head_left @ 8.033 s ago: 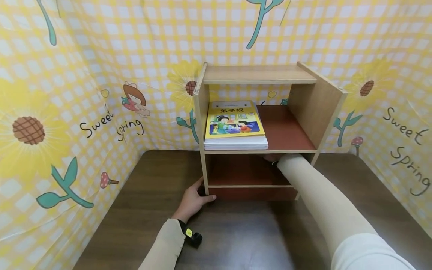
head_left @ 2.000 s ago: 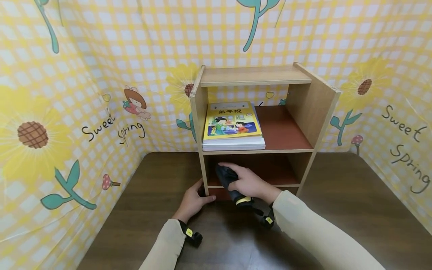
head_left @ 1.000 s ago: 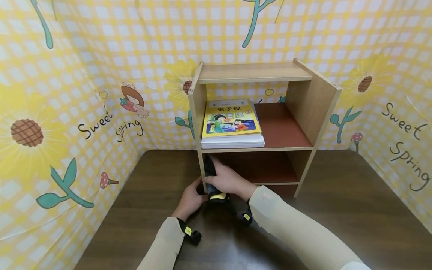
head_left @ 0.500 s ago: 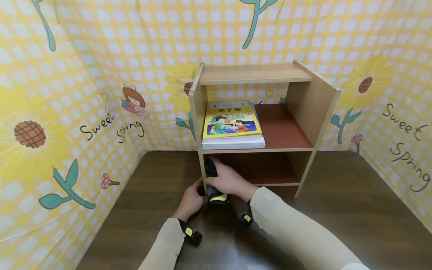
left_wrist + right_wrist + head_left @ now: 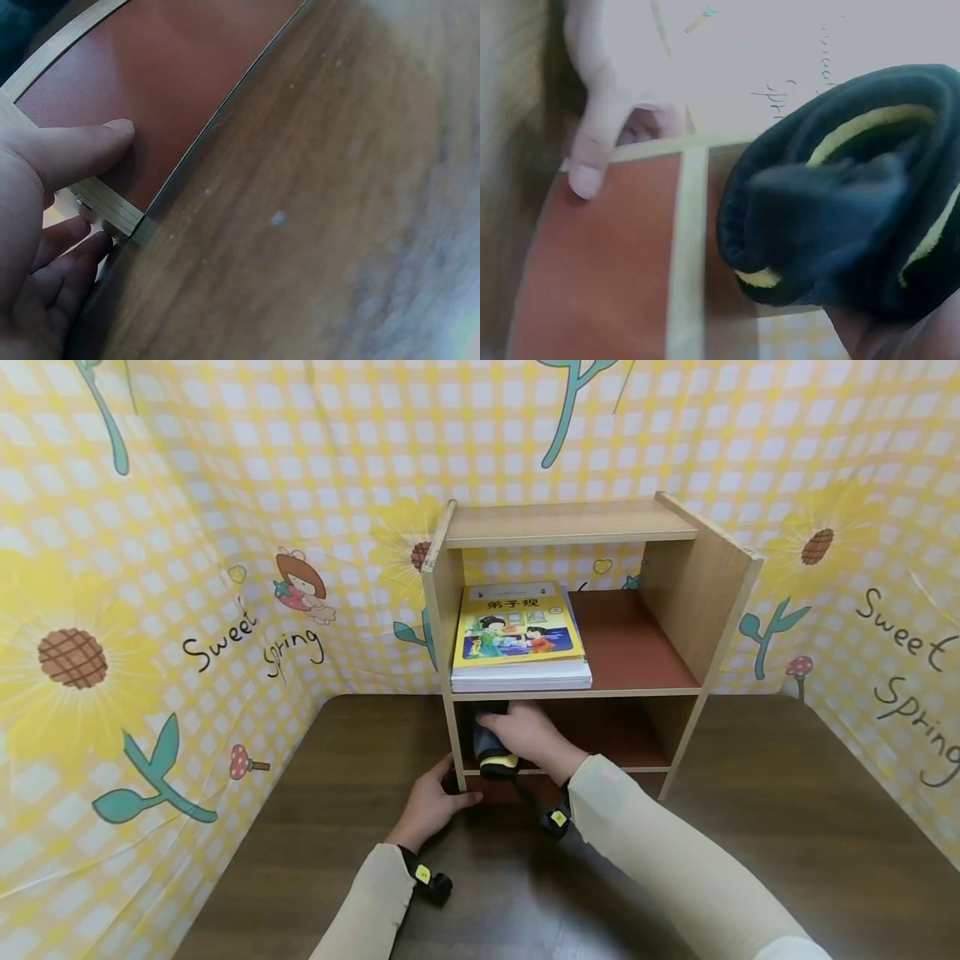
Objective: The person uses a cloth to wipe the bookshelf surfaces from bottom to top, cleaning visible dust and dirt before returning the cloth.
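Checked cloth [image 5: 360, 443] backs the shelf [image 5: 693, 560], books [image 5: 517, 643] lying above the dark bundle [image 5: 491, 744].

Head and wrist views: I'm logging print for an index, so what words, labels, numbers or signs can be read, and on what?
"弟子规": yellow book
"Sweet spring": checked cloth, left side
"Sweet Spring": same cloth, right side
Too small: the book's finer cover print and marks on the yellow wrist tags.
Blurred: lettering on the cloth in the right wrist view.

Head view looks forward and down; close wrist views share left hand [image 5: 427, 808] and shelf [image 5: 626, 643].
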Available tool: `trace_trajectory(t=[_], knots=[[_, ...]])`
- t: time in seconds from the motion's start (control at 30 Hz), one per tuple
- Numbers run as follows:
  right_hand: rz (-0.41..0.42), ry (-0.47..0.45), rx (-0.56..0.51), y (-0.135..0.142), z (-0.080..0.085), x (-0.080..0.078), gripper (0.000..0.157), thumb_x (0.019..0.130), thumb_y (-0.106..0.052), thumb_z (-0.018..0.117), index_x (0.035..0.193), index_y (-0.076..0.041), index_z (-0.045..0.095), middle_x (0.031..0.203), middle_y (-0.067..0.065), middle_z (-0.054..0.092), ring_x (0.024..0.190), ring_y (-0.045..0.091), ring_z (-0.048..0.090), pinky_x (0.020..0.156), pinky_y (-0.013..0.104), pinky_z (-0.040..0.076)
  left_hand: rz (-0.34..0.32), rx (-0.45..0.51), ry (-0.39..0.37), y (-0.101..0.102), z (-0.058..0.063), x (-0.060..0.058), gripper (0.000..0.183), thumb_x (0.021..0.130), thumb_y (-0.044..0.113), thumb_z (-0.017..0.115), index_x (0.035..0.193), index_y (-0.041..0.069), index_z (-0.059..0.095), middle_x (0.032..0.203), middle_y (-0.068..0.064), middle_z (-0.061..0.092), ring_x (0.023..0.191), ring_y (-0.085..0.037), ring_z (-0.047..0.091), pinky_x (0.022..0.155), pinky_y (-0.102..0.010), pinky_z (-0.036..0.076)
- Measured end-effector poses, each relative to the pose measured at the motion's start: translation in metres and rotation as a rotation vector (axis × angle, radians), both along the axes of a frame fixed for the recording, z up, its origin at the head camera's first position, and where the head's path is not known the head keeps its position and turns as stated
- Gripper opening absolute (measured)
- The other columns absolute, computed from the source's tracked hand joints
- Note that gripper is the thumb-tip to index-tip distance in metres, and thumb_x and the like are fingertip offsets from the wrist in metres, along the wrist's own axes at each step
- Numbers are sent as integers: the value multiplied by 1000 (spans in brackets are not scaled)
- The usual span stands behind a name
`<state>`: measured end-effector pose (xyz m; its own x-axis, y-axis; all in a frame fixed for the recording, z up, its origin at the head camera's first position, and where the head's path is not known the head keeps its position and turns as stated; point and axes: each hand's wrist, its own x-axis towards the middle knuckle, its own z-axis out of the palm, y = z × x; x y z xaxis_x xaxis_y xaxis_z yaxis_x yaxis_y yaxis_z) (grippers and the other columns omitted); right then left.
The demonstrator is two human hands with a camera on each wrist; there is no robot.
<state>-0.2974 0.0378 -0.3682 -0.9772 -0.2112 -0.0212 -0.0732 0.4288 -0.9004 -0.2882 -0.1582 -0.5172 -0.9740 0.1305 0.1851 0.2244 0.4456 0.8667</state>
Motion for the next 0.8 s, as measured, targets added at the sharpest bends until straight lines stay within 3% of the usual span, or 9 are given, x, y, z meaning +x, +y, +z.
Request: trace_trajectory(t=[0.23,0.37,0.5,0.63,0.8], knots=[[34,97,68,-10,-19,-2,66,91,-29,64,147,-11,34,131,10,48,102,22,53,89,37,45,-17,-5,2,5,-1,0,80,75,29,86,144,19,49,124,0,62,111,-19,57,93,-44,44],[103,92,-39,-11,-24,-1,73,90,-23,65,152,-14,26,141,10,42,115,23,49,97,39,41,-22,-2,4,6,1,-1,79,74,27,86,144,21,49,122,0,63,109,-19,58,91,-44,45],[195,11,-125,-7,-23,3,81,90,-18,68,154,-14,19,147,10,36,124,25,44,103,42,36,-19,-9,17,3,1,-2,78,75,20,84,145,20,48,123,-3,63,111,-20,58,88,-43,47],[258,54,84,-6,-20,7,86,94,-21,64,157,-12,8,154,12,28,128,23,41,107,40,33,-15,-9,26,0,1,-2,79,75,11,78,146,16,45,122,-6,63,108,-21,60,86,-41,48],[231,147,379,-9,-17,12,83,96,-26,60,158,-15,7,152,13,36,121,21,50,102,40,40,-12,-22,26,0,0,-1,79,73,8,77,146,14,46,120,-4,64,107,-20,60,86,-40,47]])
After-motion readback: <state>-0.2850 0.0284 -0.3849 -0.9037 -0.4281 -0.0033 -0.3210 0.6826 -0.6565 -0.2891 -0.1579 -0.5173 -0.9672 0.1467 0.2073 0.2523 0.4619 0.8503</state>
